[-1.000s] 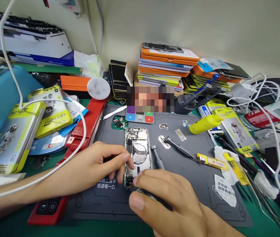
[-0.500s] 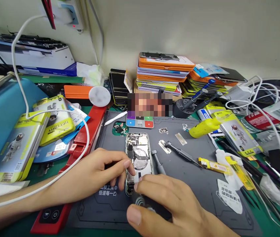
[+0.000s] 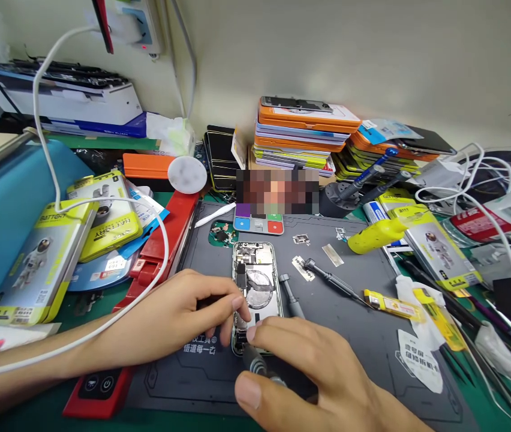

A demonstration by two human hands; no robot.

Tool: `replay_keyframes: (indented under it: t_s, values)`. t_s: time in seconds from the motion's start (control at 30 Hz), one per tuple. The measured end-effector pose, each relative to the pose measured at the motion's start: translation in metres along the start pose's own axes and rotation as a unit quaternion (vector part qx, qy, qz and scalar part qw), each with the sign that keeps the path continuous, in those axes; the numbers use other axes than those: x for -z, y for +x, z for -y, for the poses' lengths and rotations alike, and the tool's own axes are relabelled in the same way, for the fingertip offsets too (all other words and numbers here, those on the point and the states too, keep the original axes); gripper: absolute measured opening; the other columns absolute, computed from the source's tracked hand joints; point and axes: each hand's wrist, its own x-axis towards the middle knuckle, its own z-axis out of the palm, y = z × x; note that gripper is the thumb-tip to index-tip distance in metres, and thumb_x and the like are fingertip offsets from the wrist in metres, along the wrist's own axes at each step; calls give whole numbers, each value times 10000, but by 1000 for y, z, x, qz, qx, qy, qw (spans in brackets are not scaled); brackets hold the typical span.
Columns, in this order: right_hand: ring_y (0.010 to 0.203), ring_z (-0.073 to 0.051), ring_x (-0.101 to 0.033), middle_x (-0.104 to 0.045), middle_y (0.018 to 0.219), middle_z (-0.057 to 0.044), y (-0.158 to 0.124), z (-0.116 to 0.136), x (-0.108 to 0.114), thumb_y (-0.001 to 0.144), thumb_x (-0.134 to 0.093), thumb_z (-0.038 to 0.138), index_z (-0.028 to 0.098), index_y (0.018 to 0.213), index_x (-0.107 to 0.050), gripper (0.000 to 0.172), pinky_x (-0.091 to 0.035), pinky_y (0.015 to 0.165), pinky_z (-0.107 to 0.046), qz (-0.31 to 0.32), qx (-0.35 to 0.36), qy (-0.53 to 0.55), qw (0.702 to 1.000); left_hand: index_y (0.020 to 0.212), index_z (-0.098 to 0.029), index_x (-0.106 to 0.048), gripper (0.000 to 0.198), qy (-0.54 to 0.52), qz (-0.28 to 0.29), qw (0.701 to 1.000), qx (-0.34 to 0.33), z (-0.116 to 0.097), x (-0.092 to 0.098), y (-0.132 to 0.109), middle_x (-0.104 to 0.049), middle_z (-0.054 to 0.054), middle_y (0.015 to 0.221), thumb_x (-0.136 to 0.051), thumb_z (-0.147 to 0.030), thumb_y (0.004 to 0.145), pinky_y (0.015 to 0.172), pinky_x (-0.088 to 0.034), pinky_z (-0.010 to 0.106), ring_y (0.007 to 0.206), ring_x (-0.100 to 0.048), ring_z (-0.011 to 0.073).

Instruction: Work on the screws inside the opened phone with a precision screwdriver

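Hands barely shifted: left hand curled against opened phone, grip unclear; right hand grip encloses dark tool, tip hidden.

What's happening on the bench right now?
A person is working on an opened phone lying on a grey mat. The left hand braces the phone's left edge. The right hand grips a dark tool pointed at the phone's lower end. A loose screwdriver lies beside the phone.

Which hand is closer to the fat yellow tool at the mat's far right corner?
Right. The right hand, gripping a dark tool, sits below-left of the yellow tool; the left hand is farther left, at the opened phone.
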Motion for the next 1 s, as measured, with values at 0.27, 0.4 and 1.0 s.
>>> replay_keyframes:
  t_s: [0.27, 0.4, 1.0]
  values:
    - [1040, -134, -764, -698, 1112, -45, 2, 1, 1, 1135, -509, 103, 249, 1167, -719, 257, -671, 890, -252, -1, -13, -21, 1000, 1023, -234, -803, 344, 3, 2, 1000, 10, -1, 0, -1, -792, -52, 833, -520, -358, 1175, 729, -517, 175, 764, -698, 108]
    - [968, -150, -767, -710, 1118, -57, 2, 0, 2, 1152, -441, 134, 234, 1169, -695, 273, -668, 804, -274, -7, -1, -30, 1000, 1002, -226, -797, 370, 2, 3, 1000, 6, -1, 0, -1, -794, -48, 840, -510, -374, 1180, 717, -513, 177, 741, -685, 103]
    - [836, -187, -777, -791, 953, -94, -7, -2, 12, 1102, -433, 63, 132, 1377, -691, 384, -672, 730, -315, 39, -11, -15, 999, 1024, -210, -814, 357, 26, -7, 1000, -5, -3, 2, -1, -790, -67, 790, -520, -350, 1172, 742, -514, 187, 760, -713, 100]
